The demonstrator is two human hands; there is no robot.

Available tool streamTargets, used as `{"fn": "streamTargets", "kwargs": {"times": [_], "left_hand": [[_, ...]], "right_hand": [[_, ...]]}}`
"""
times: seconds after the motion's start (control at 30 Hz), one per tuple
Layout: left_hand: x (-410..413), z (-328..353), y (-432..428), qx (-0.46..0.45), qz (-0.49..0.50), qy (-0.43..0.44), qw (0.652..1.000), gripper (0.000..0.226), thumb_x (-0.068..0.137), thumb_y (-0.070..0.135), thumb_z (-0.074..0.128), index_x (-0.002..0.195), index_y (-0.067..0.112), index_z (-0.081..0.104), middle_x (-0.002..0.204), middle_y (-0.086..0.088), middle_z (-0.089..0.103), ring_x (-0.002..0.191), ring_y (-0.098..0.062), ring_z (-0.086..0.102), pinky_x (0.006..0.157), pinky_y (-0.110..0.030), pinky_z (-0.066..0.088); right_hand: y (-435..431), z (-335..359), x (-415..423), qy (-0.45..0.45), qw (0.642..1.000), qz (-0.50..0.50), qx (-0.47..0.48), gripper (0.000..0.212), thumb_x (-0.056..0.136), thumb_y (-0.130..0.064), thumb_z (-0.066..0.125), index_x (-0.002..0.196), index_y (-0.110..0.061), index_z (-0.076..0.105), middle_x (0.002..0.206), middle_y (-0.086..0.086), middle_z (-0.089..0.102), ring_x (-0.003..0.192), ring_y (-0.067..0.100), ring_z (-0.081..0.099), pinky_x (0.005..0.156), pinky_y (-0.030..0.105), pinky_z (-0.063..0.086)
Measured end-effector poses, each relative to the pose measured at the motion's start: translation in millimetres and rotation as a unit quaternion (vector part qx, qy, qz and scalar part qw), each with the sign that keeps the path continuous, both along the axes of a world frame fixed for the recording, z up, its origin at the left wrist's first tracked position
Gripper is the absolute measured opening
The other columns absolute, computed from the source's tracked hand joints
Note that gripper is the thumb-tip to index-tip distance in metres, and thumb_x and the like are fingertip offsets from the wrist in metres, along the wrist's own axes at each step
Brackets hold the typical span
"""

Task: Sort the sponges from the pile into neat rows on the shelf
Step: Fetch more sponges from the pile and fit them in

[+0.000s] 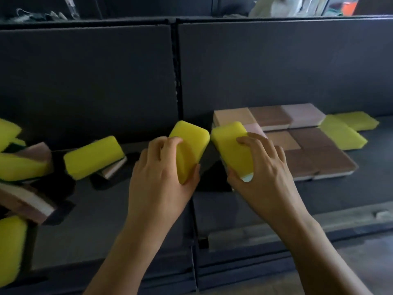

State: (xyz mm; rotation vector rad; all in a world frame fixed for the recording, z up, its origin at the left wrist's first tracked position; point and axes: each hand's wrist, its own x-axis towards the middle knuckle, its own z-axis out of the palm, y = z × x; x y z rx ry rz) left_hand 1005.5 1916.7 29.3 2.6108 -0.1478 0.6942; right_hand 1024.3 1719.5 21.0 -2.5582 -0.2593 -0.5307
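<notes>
My left hand grips a yellow sponge above the middle of the dark shelf. Beside it, my right hand grips a second yellow sponge, its fingers curled over the top. The two sponges nearly touch at their far ends. To the right, brown and pink sponges lie flat in neat rows. Three yellow sponges lie at the far right end of those rows. A loose pile of yellow and brown sponges covers the left side of the shelf.
A dark back panel rises behind the shelf, split by a vertical post. The shelf's front edge runs below my forearms. Pale fabric and an orange thing show over the panel's top.
</notes>
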Motion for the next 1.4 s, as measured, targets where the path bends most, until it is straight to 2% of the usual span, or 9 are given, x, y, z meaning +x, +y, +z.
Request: {"fn": "streamTargets", "kwargs": {"times": [0.13, 0.33, 0.6, 0.93, 1.07, 1.2, 1.33, 1.4], "left_hand": [[7, 4, -57, -0.012, -0.039, 0.002, 0.999, 0.058, 0.082, 0.047, 0.065, 0.129, 0.017, 0.048, 0.124, -0.005, 0.05, 0.105, -0.025, 0.055, 0.079, -0.041, 0.051], [20, 7, -147, 0.002, -0.076, -0.002, 0.997, 0.06, 0.082, 0.051, 0.064, 0.128, 0.016, 0.049, 0.126, -0.004, 0.051, 0.108, -0.022, 0.054, 0.08, -0.035, 0.051], [44, -6, -240, 0.036, -0.077, 0.02, 0.996, 0.059, 0.082, 0.051, 0.065, 0.128, 0.016, 0.05, 0.122, -0.006, 0.056, 0.103, -0.024, 0.057, 0.077, -0.035, 0.052], [70, -23, -285, 0.068, -0.041, 0.071, 0.994, 0.058, 0.079, 0.044, 0.073, 0.125, 0.015, 0.054, 0.118, -0.009, 0.06, 0.103, -0.032, 0.056, 0.077, -0.042, 0.05], [77, -21, -286, 0.079, -0.044, 0.095, 0.991, 0.058, 0.079, 0.048, 0.071, 0.125, 0.017, 0.053, 0.118, -0.007, 0.06, 0.106, -0.032, 0.055, 0.085, -0.045, 0.05], [81, -14, -291, 0.101, -0.089, 0.074, 0.988, 0.067, 0.076, 0.052, 0.065, 0.131, 0.017, 0.049, 0.127, -0.007, 0.055, 0.117, -0.031, 0.051, 0.095, -0.046, 0.044], [88, -4, -315, 0.074, -0.19, 0.065, 0.977, 0.072, 0.076, 0.048, 0.063, 0.138, 0.016, 0.045, 0.141, -0.005, 0.048, 0.134, -0.024, 0.041, 0.106, -0.044, 0.042], [93, -7, -326, 0.091, -0.246, 0.072, 0.962, 0.075, 0.082, 0.044, 0.068, 0.145, 0.016, 0.038, 0.149, -0.003, 0.041, 0.141, -0.021, 0.033, 0.11, -0.041, 0.038]], "right_hand": [[-59, -1, -6, 0.001, 1.0, -0.029, 0.011, 0.066, 0.077, -0.032, 0.076, 0.135, -0.018, 0.047, 0.142, 0.005, 0.046, 0.119, 0.033, 0.043, 0.091, 0.041, 0.04], [-147, -6, -6, 0.002, 0.998, -0.058, 0.011, 0.066, 0.077, -0.036, 0.078, 0.134, -0.019, 0.049, 0.142, 0.004, 0.047, 0.122, 0.033, 0.044, 0.097, 0.045, 0.039], [-242, -17, 1, 0.005, 0.997, -0.071, 0.001, 0.067, 0.078, -0.035, 0.078, 0.136, -0.02, 0.048, 0.143, 0.003, 0.046, 0.117, 0.034, 0.046, 0.088, 0.044, 0.045], [-292, -31, 16, 0.03, 0.998, -0.056, 0.002, 0.065, 0.079, -0.037, 0.076, 0.136, -0.02, 0.049, 0.142, 0.004, 0.048, 0.117, 0.033, 0.048, 0.089, 0.045, 0.048], [-296, -32, 22, 0.036, 0.997, -0.061, -0.004, 0.068, 0.078, -0.039, 0.077, 0.137, -0.022, 0.048, 0.143, 0.004, 0.047, 0.118, 0.034, 0.048, 0.088, 0.048, 0.049], [-302, -30, 23, 0.034, 0.997, -0.066, -0.006, 0.067, 0.078, -0.044, 0.074, 0.137, -0.024, 0.048, 0.143, 0.004, 0.047, 0.119, 0.033, 0.048, 0.088, 0.049, 0.051], [-311, -24, 20, 0.043, 0.997, -0.064, 0.015, 0.068, 0.078, -0.063, 0.047, 0.135, -0.025, 0.05, 0.142, 0.0, 0.047, 0.122, 0.029, 0.047, 0.09, 0.043, 0.051], [-317, -23, 20, 0.046, 0.998, -0.051, 0.0, 0.068, 0.078, -0.064, 0.045, 0.135, -0.027, 0.049, 0.143, -0.003, 0.047, 0.124, 0.026, 0.046, 0.092, 0.041, 0.049]]}}
